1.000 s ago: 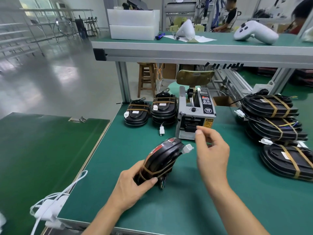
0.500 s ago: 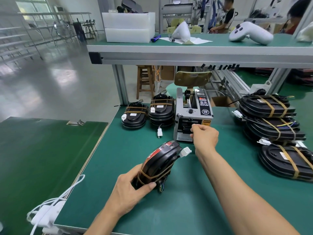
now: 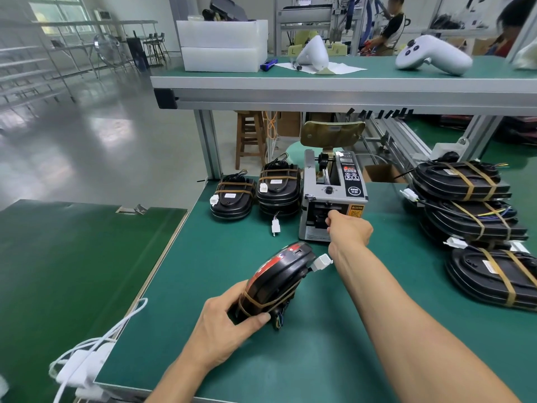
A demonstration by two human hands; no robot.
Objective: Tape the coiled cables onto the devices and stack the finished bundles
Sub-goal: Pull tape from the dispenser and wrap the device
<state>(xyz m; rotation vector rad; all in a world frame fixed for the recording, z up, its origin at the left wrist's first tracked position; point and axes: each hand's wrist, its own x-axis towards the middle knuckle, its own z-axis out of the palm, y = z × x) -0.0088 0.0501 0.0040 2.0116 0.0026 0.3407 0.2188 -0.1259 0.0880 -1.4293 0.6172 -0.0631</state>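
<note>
Head view: my left hand [image 3: 223, 330] grips the device [image 3: 276, 283] tilted on edge near the worktop's [image 3: 203, 359] front edge, one tape band already round its lower end. My right hand [image 3: 348, 228] is at the tape dispenser [image 3: 334, 199] mouth, fingers curled in a pinch; I can't tell if it has tape. I'd pull the strip straight out and lay it across the coil at the untaped end. Finished bundles [image 3: 279, 187] sit stacked at the back edge.

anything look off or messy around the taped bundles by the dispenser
One white connector trails loose on the mat in front of the taller left stack, untucked. Otherwise nothing stands out.
</note>
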